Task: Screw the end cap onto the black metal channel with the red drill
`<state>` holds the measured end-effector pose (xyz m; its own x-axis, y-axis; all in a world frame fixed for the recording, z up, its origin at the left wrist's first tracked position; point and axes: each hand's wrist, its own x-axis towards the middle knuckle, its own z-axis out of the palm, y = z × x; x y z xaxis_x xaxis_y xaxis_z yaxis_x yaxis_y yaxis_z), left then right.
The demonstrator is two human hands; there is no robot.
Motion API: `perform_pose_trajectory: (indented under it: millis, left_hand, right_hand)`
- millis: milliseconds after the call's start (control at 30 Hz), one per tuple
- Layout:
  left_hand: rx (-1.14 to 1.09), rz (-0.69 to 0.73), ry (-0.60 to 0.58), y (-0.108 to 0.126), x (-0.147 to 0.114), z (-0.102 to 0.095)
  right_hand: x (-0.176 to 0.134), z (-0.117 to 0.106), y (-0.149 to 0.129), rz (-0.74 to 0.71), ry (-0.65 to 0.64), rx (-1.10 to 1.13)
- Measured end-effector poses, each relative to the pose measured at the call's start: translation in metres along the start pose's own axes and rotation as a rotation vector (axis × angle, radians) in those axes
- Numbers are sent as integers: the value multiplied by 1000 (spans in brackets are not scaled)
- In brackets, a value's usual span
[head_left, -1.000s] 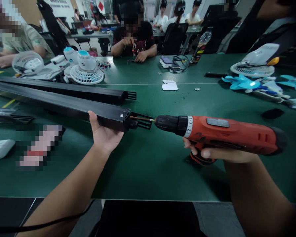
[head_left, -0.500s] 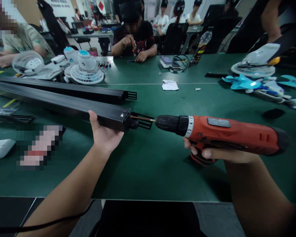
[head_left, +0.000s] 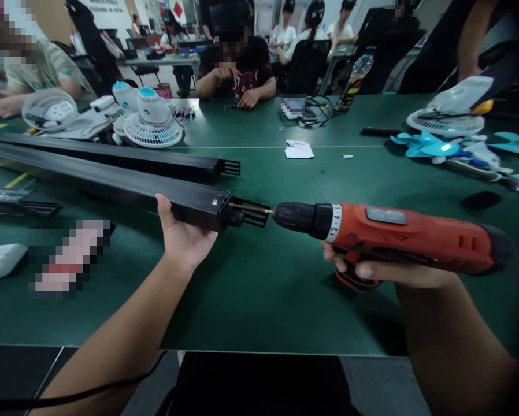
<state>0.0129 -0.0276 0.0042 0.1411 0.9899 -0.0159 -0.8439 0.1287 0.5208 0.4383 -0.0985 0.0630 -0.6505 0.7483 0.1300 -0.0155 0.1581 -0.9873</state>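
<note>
My left hand [head_left: 185, 240] grips the near end of a long black rectangular bar [head_left: 155, 188], thumb on its side and fingers underneath. A slotted black bracket [head_left: 255, 218] and a small dark knob [head_left: 235, 218] project from that end. My right hand [head_left: 363, 270] is wrapped around the handle of a red cordless drill [head_left: 419, 234]. From the drill's black chuck a long thin bit [head_left: 248, 208] reaches to the bar's end face; its tip meets the end, though the exact contact is too small to see. Behind lies a second black bar [head_left: 155, 160] with a similar bracket.
White fan parts [head_left: 153, 124] stand at the back left, blue fan blades [head_left: 426, 144] at the right. A paper scrap [head_left: 299, 149], a bottle [head_left: 353, 86] and a blurred pink object [head_left: 75, 254] lie or stand on the green table [head_left: 259, 312]. A person [head_left: 237, 69] sits opposite.
Almost nothing differs. The rear of the drill and my right hand have shifted very slightly right; my left hand and the bar keep their place.
</note>
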Motion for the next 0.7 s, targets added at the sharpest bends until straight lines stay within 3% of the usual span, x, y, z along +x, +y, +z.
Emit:
perform_pose_trajectory:
  millis: [700]
  left_hand:
    - [24, -11, 6, 1, 1, -2]
  right_hand:
    - [-1, 0, -3, -12, -3, -4]
